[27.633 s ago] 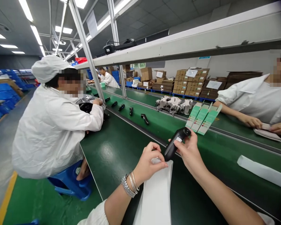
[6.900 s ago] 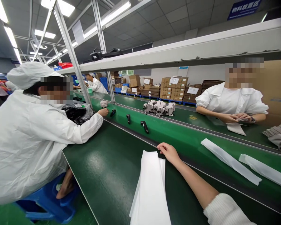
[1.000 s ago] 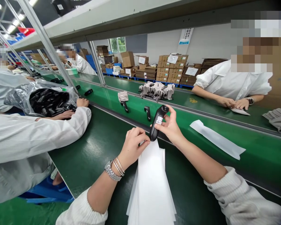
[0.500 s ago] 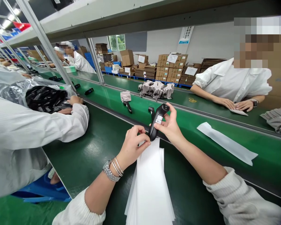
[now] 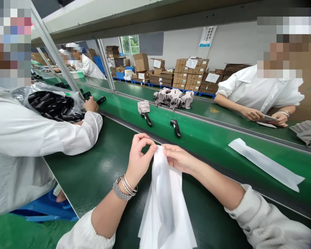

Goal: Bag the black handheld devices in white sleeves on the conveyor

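My left hand (image 5: 142,154) pinches the top end of a white, translucent sleeve (image 5: 163,183) between thumb and fingertip. My right hand (image 5: 180,157) is closed at the same end, its thumb and fingers on the sleeve's edge. The top sleeve is lifted and creased, with a greyish shade down its middle; I cannot make out whether anything is in it. Beneath it lies a stack of similar white sleeves (image 5: 178,204). Beyond my hands, a black handheld device (image 5: 175,128) lies on the green belt, with another black device (image 5: 146,119) to its left, a grey pouch (image 5: 143,106) at its end.
A flat white sleeve (image 5: 265,164) lies on the belt at right. Grey pouches (image 5: 173,98) stand bunched beyond the belt. At left, a co-worker's arm (image 5: 75,138) reaches past a clear bag of black devices (image 5: 53,105). Another co-worker's hands (image 5: 266,117) hold a pale piece.
The black device that was in my right hand is out of sight. My right hand has come down to the sleeve, whose end is lifted. Items on the belt have shifted right.
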Demonstrator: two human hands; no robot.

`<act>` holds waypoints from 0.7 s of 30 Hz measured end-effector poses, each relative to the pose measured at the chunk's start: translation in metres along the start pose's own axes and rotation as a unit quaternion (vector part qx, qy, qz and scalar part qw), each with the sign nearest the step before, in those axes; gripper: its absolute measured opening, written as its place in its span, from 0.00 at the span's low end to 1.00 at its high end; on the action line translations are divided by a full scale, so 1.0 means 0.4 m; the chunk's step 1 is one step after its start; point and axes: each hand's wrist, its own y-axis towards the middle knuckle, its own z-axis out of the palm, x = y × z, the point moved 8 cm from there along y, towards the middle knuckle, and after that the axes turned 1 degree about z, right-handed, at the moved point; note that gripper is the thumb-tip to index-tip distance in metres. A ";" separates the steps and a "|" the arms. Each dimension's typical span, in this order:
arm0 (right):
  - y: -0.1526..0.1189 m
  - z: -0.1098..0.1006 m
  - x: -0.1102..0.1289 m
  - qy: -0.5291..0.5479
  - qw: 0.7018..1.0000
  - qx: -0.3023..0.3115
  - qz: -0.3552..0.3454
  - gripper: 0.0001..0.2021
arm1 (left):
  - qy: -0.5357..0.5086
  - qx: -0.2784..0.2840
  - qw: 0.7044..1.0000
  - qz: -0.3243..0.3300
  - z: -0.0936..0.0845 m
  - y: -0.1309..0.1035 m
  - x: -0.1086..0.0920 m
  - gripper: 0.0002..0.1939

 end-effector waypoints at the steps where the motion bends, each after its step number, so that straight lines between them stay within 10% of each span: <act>1: -0.003 -0.022 0.030 -0.012 0.999 -0.035 -0.020 0.17 | 0.003 0.013 1.000 -0.010 0.006 0.002 0.013 0.06; 5: -0.040 -0.175 0.200 -0.276 0.926 -0.234 -0.109 0.15 | 0.091 0.114 0.987 -0.071 0.048 -0.006 0.079 0.08; 9: -0.054 -0.324 0.303 -0.672 0.632 -0.383 -0.050 0.13 | 0.163 0.230 0.952 -0.116 0.092 -0.035 0.127 0.08; 12: -0.002 -0.404 0.265 -0.758 0.528 -0.382 0.031 0.17 | 0.162 0.244 0.954 -0.070 0.109 -0.039 0.106 0.09; 14: 0.042 -0.442 0.219 -0.747 0.548 -0.371 0.068 0.24 | 0.173 0.238 0.955 -0.030 0.114 -0.037 0.085 0.14; 21: 0.082 -0.455 0.168 -0.449 0.812 -0.372 -0.019 0.33 | 0.161 0.243 0.956 0.047 0.116 -0.036 0.042 0.08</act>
